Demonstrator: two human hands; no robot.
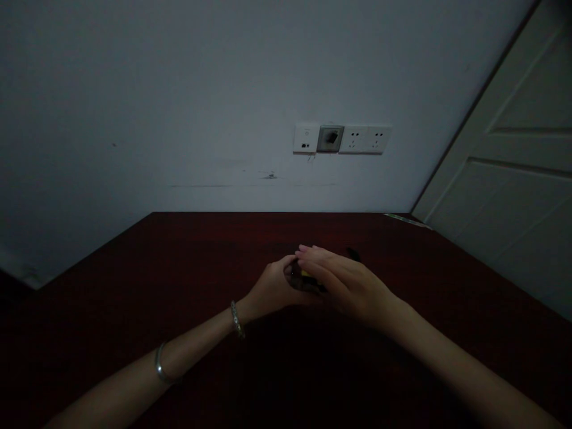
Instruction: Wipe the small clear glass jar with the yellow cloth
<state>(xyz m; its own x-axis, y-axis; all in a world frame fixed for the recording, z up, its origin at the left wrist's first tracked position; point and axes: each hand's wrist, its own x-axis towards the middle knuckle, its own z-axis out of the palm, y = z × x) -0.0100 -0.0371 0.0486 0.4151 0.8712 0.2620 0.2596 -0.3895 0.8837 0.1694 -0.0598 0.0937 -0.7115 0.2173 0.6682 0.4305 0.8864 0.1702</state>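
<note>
Fingers of the left hand [270, 289] curl around a small dark object [305, 275] with a yellow patch, and the right hand [346, 283] cups over it from the far side, pink-nailed fingertips on top. Both hands are closed narrowly, holding it between them, so most of it is hidden and its kind cannot be told. It sits just above a dark red wooden tabletop [147, 280], near the frame's centre. A dark shape [353, 254] lies just beyond the right fingertips. A silver bangle [161, 363] and a beaded bracelet [236, 319] circle the left forearm. Upper centre, a white wall socket panel [342, 138] is set into the wall; a pale panelled door [504, 149] stands at right.
</note>
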